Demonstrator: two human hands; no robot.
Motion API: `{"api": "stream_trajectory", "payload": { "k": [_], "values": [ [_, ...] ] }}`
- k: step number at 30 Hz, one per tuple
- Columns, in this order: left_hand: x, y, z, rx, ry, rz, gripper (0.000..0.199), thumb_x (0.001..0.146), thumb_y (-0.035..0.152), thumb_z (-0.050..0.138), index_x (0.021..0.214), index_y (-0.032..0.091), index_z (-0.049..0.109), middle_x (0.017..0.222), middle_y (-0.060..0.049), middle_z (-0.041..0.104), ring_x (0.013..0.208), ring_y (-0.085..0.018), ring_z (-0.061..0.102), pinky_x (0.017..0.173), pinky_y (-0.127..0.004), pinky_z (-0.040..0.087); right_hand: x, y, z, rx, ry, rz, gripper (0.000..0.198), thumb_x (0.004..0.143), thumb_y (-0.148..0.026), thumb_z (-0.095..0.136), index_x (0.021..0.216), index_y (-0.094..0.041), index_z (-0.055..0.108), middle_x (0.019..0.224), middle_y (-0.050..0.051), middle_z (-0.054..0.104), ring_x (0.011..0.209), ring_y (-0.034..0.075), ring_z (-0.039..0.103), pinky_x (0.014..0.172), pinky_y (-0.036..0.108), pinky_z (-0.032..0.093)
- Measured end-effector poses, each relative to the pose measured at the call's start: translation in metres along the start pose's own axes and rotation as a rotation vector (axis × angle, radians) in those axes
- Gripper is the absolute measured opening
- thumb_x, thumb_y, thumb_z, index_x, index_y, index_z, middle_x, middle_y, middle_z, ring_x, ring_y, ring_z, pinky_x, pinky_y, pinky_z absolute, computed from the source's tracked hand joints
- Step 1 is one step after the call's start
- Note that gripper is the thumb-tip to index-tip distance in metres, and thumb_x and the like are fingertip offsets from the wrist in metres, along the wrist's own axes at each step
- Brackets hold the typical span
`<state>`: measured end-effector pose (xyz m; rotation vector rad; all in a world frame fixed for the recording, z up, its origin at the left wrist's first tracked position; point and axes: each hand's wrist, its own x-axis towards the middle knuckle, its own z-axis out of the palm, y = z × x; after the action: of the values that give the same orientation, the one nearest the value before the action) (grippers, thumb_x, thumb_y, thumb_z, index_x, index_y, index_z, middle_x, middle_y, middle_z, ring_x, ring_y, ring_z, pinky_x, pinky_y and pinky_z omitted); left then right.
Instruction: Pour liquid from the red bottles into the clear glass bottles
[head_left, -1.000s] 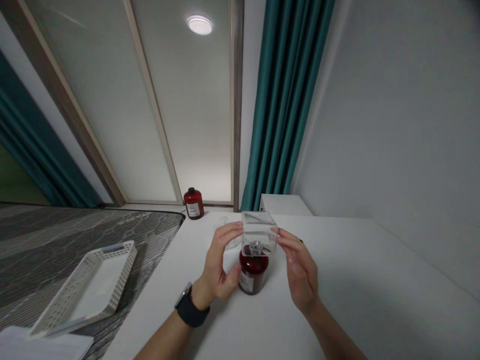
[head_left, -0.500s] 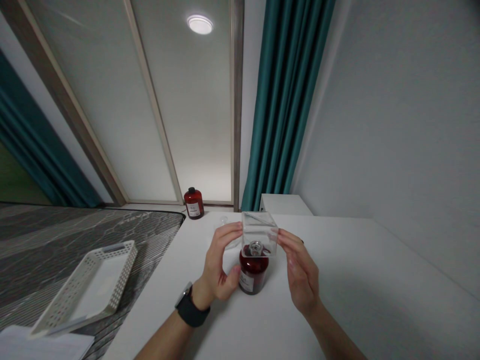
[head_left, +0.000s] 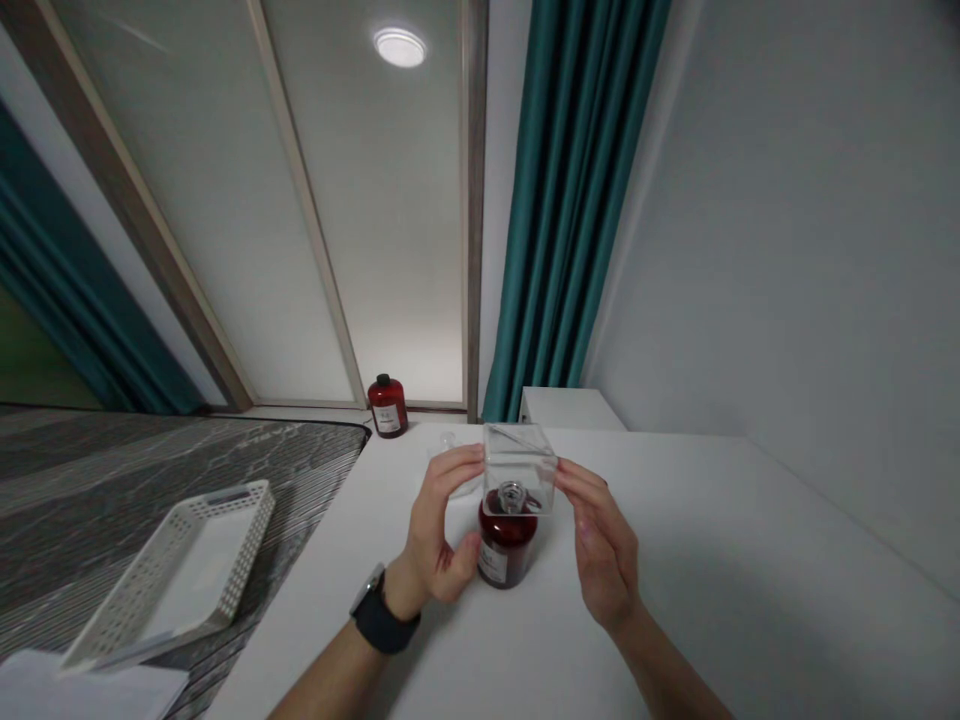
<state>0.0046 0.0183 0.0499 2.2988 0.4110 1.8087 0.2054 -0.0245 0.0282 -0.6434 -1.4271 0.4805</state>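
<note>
A clear, square-sided plastic box [head_left: 519,452] is held between my two hands, in front of and partly over the top of a dark red bottle [head_left: 517,535]. My left hand [head_left: 439,530] presses its fingertips to the box's left side, and its thumb reaches beside the bottle's label. On the opposite side, the fingertips of my right hand [head_left: 606,545] press the box. Through the box shows the bottle's uncapped glass mouth. The bottle stands upright on the white table [head_left: 495,660]. Whether box and bottle touch, I cannot tell.
A second red bottle [head_left: 388,415] with a black cap stands at the table's far left corner. Behind my left hand is a clear object with a rounded knob [head_left: 448,440], partly hidden. A white perforated basket [head_left: 247,540] lies left, near papers [head_left: 90,690].
</note>
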Motion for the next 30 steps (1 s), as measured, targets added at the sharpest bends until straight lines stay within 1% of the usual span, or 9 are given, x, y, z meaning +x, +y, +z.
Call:
{"api": "stream_trajectory", "payload": {
  "k": [4,9,14,16,18,21,23,27,30],
  "values": [
    [0.0,0.0,-0.001,0.002,-0.02,-0.026,0.051,0.093,0.039,0.049,0.138,0.017,0.049,0.131,-0.017,0.053,0.123,-0.035,0.051,0.103,-0.055,0.042,0.001,-0.001,0.0,-0.012,-0.02,0.01,0.036,0.101,-0.031,0.044,0.133,-0.03,0.061,0.142,0.006,0.058,0.137,0.03,0.046,0.113,0.054,0.039],
    [0.001,0.001,0.0,-0.011,-0.043,-0.08,0.051,0.096,0.041,0.046,0.141,0.017,0.046,0.132,-0.017,0.051,0.123,-0.034,0.049,0.103,-0.054,0.042,0.003,-0.002,-0.001,-0.039,-0.067,0.025,0.04,0.101,-0.036,0.043,0.139,-0.031,0.057,0.149,0.006,0.052,0.141,0.032,0.042,0.116,0.058,0.034],
    [0.001,-0.001,0.003,-0.004,-0.066,-0.17,0.049,0.098,0.039,0.044,0.142,0.02,0.044,0.133,-0.016,0.05,0.124,-0.032,0.047,0.104,-0.053,0.042,0.006,0.0,-0.002,-0.06,-0.129,0.054,0.045,0.101,-0.037,0.044,0.145,-0.031,0.049,0.153,0.007,0.046,0.142,0.032,0.041,0.115,0.055,0.038],
    [0.002,-0.001,0.002,-0.005,-0.095,-0.212,0.05,0.098,0.037,0.044,0.145,0.021,0.04,0.136,-0.015,0.047,0.126,-0.032,0.046,0.105,-0.053,0.042,0.007,0.001,-0.001,-0.06,-0.15,0.063,0.047,0.101,-0.036,0.044,0.147,-0.031,0.045,0.155,0.007,0.044,0.143,0.031,0.039,0.115,0.052,0.04],
    [0.004,-0.001,-0.001,0.001,-0.169,-0.247,0.058,0.095,0.034,0.049,0.15,0.022,0.033,0.141,-0.015,0.042,0.132,-0.033,0.041,0.109,-0.054,0.04,0.008,0.001,0.001,-0.068,-0.175,0.076,0.051,0.1,-0.034,0.047,0.15,-0.032,0.04,0.157,0.007,0.04,0.145,0.03,0.036,0.116,0.051,0.039],
    [0.009,-0.001,-0.009,0.014,-0.351,-0.313,0.08,0.087,0.028,0.062,0.155,0.026,0.02,0.149,-0.014,0.031,0.139,-0.035,0.034,0.114,-0.056,0.037,0.009,0.001,0.002,-0.116,-0.23,0.11,0.064,0.095,-0.028,0.055,0.153,-0.034,0.031,0.159,0.006,0.032,0.147,0.029,0.033,0.118,0.05,0.036],
    [0.011,-0.002,-0.014,0.033,-0.433,-0.357,0.093,0.082,0.025,0.068,0.157,0.028,0.013,0.151,-0.013,0.027,0.141,-0.036,0.031,0.117,-0.057,0.035,0.01,0.001,0.001,-0.152,-0.268,0.138,0.073,0.09,-0.024,0.059,0.154,-0.035,0.027,0.16,0.006,0.029,0.147,0.029,0.031,0.119,0.05,0.035],
    [0.014,-0.003,-0.02,0.054,-0.52,-0.419,0.108,0.077,0.027,0.077,0.158,0.031,0.005,0.151,-0.013,0.025,0.141,-0.037,0.031,0.119,-0.06,0.031,0.011,0.002,-0.002,-0.188,-0.309,0.185,0.085,0.084,-0.021,0.066,0.155,-0.037,0.023,0.16,0.005,0.026,0.146,0.03,0.033,0.118,0.049,0.036],
    [0.014,-0.005,-0.021,0.044,-0.568,-0.455,0.115,0.076,0.034,0.08,0.158,0.034,-0.001,0.152,-0.013,0.022,0.144,-0.039,0.026,0.119,-0.064,0.026,0.01,0.004,-0.005,-0.217,-0.35,0.245,0.094,0.08,-0.022,0.071,0.156,-0.038,0.019,0.16,0.005,0.023,0.146,0.031,0.033,0.119,0.051,0.034]
  ]
}}
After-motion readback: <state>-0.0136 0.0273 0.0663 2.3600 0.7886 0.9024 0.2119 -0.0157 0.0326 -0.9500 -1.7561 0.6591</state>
